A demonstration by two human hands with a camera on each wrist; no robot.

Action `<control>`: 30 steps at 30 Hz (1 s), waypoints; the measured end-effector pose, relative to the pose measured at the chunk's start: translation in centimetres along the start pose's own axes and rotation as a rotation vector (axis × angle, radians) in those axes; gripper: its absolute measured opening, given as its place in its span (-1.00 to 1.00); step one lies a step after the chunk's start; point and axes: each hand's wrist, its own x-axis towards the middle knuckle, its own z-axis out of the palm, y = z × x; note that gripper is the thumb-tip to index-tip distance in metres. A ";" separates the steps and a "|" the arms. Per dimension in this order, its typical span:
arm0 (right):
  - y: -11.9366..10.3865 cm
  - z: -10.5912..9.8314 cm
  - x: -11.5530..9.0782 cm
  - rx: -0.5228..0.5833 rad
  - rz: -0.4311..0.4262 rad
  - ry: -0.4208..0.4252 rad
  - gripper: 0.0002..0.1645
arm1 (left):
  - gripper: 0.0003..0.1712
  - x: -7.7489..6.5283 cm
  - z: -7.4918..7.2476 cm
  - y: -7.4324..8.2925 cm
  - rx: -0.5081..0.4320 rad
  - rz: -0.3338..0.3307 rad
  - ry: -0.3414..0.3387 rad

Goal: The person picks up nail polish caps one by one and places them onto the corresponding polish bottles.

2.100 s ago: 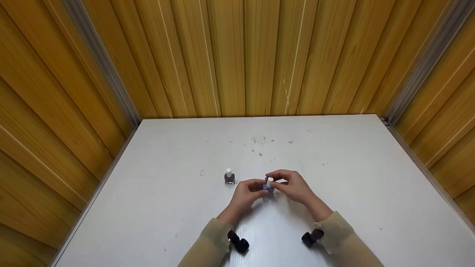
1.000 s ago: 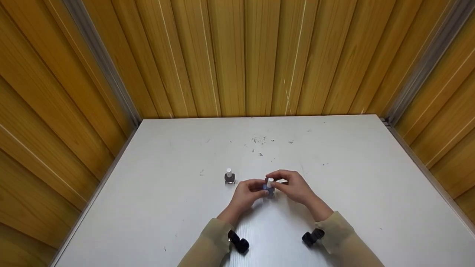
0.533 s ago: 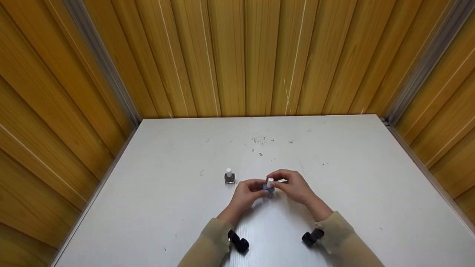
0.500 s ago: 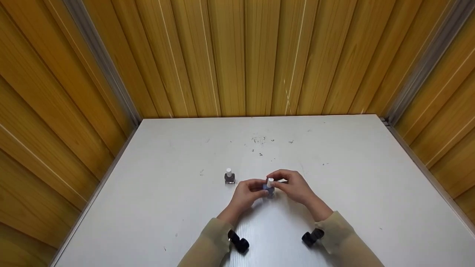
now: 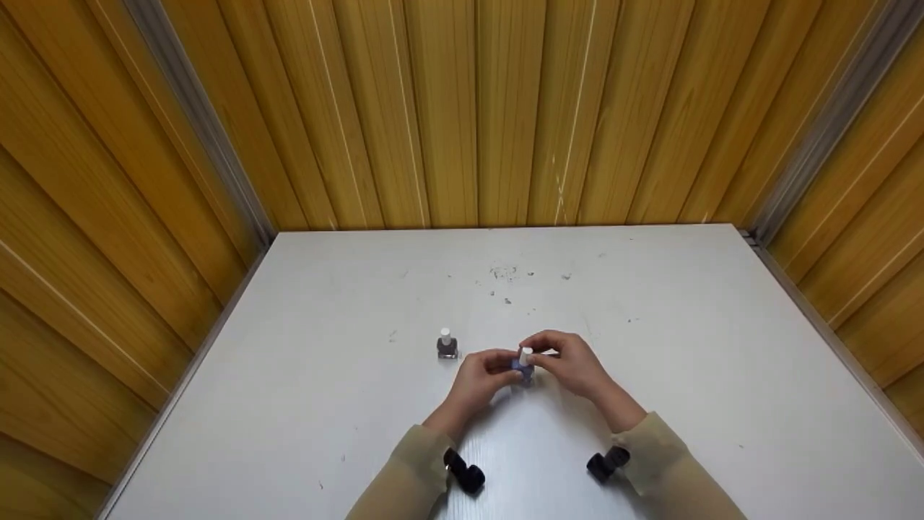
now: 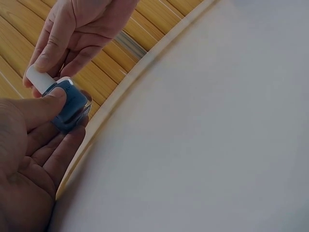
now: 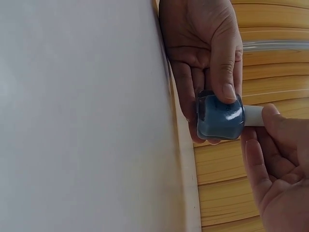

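Note:
A small square glass bottle of blue nail polish (image 7: 219, 118) with a white cap (image 7: 253, 116) is between both hands. My left hand (image 5: 476, 379) grips the glass body, thumb on the front face and fingers behind it. With thumb and fingers my right hand (image 5: 570, 365) pinches the white cap, which sits against the bottle's neck. In the left wrist view the blue bottle (image 6: 71, 104) tilts, cap toward the upper left. A second nail polish bottle (image 5: 447, 348), dark grey with a white cap, stands upright on the table, to the left of and beyond my left hand.
The white table (image 5: 325, 303) carries small dark marks (image 5: 503, 273) toward its back. Yellow wood-patterned panels (image 5: 476, 115) rise behind it and on both sides, with grey metal strips at the corners. Black wrist cameras (image 5: 464, 471) sit on both sleeves.
Both hands stay in place on the blue nail polish bottle, with only tiny shifts of the right fingers at the cap. The dark bottle has not moved.

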 end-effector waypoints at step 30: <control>-0.2 -0.1 2.0 -0.075 -0.008 0.073 -0.80 | -0.67 1.8 0.8 0.4 0.209 0.078 0.159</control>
